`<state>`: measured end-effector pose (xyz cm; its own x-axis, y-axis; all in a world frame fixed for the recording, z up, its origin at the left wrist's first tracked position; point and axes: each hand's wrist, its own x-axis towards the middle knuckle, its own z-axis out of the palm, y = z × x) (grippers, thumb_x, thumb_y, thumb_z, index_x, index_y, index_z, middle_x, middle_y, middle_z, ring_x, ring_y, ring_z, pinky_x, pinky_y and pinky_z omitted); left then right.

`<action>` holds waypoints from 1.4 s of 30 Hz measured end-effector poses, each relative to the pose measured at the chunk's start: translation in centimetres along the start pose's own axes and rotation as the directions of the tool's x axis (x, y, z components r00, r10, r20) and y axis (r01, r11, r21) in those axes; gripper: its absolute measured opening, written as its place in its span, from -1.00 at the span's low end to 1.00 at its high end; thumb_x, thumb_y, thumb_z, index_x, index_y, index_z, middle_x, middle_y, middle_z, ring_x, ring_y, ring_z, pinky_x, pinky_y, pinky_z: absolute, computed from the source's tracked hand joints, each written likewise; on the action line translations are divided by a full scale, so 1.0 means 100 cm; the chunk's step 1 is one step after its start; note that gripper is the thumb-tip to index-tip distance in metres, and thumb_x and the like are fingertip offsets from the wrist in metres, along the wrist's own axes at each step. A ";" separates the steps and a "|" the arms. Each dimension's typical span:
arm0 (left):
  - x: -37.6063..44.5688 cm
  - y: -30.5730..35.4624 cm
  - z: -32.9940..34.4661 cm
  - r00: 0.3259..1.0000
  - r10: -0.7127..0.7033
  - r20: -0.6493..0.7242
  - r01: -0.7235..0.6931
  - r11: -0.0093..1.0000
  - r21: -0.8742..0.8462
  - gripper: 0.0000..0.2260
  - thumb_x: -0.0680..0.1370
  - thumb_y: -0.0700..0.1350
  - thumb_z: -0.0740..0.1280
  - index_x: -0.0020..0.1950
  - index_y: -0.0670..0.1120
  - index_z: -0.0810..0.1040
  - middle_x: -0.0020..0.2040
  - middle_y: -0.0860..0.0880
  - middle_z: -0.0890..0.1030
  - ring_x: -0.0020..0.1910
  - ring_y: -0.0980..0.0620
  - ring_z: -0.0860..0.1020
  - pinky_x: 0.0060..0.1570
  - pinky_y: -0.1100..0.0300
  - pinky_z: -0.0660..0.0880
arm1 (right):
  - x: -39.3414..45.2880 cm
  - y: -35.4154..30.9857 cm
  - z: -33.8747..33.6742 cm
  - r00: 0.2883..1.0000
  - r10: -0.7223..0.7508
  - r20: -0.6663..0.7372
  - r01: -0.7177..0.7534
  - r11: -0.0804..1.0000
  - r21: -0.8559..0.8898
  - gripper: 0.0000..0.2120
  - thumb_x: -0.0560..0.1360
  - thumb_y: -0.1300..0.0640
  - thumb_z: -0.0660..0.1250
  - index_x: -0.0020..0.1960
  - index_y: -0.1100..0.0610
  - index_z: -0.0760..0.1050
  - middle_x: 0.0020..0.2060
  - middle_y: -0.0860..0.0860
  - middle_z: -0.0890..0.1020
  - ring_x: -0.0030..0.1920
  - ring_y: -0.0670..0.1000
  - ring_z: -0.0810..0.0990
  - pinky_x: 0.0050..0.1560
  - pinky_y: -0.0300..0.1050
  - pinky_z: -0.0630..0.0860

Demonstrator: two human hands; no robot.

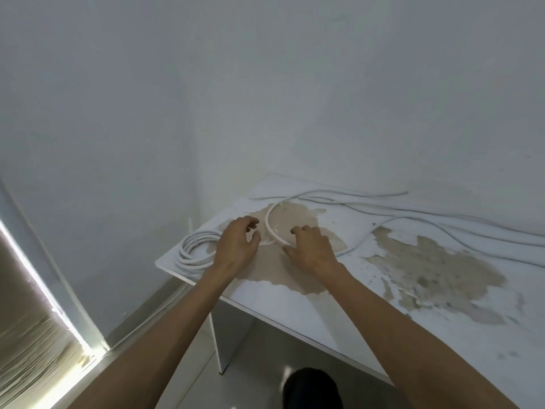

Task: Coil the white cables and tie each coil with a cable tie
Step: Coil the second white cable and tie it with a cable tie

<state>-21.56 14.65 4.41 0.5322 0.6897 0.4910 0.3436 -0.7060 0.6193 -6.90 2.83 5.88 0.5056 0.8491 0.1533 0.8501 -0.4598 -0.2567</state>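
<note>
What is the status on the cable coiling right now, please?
Left hand and right hand over a curved white cable, grip unclear. Finished coil at table corner. Loose cables remain; nothing blocking.

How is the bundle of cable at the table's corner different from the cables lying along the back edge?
The coiled bundle is wound into stacked round loops; the loose cables run long and nearly straight. The bundle sits at the left corner beside the left hand; the loose ones stretch off to the right. Both are white and lie on the table.
</note>
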 end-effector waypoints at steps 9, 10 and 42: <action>-0.009 0.025 0.050 0.973 0.086 0.216 -0.105 0.992 0.077 -0.64 0.61 -0.09 0.31 0.42 -0.03 0.48 0.41 -0.01 0.49 0.41 0.00 0.38 0.31 0.13 0.35 | -0.026 0.054 0.010 0.997 0.043 0.057 -0.042 0.999 -0.019 -0.58 0.61 -0.09 0.23 0.37 0.12 0.44 0.26 0.10 0.51 0.30 0.15 0.42 0.18 0.09 0.47; -0.008 0.027 0.055 0.968 0.097 0.233 -0.121 0.988 0.091 -0.63 0.62 -0.07 0.31 0.43 -0.03 0.47 0.43 -0.01 0.48 0.43 -0.01 0.37 0.33 0.13 0.34 | -0.027 0.058 0.010 0.998 0.036 0.052 -0.035 0.999 -0.018 -0.62 0.62 -0.07 0.22 0.32 0.13 0.47 0.23 0.09 0.52 0.27 0.15 0.44 0.14 0.08 0.49; 0.118 0.181 0.122 0.993 0.068 0.096 -0.034 0.950 -0.312 -0.74 0.69 0.09 0.17 -0.01 -0.08 0.45 -0.23 0.01 0.47 -0.18 -0.08 0.44 -0.18 0.07 0.32 | -0.112 0.223 -0.128 0.688 0.565 -0.455 -0.324 0.800 0.504 -0.67 0.70 0.04 0.05 0.42 0.07 0.35 -0.05 0.06 0.66 -0.04 0.14 0.68 -0.03 0.09 0.59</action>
<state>0.33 8.05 13.92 0.6261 0.6218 0.4706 0.0667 -0.6440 0.7621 8.27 -20.25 10.69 0.8955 0.2065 0.3943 0.4423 -0.5118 -0.7365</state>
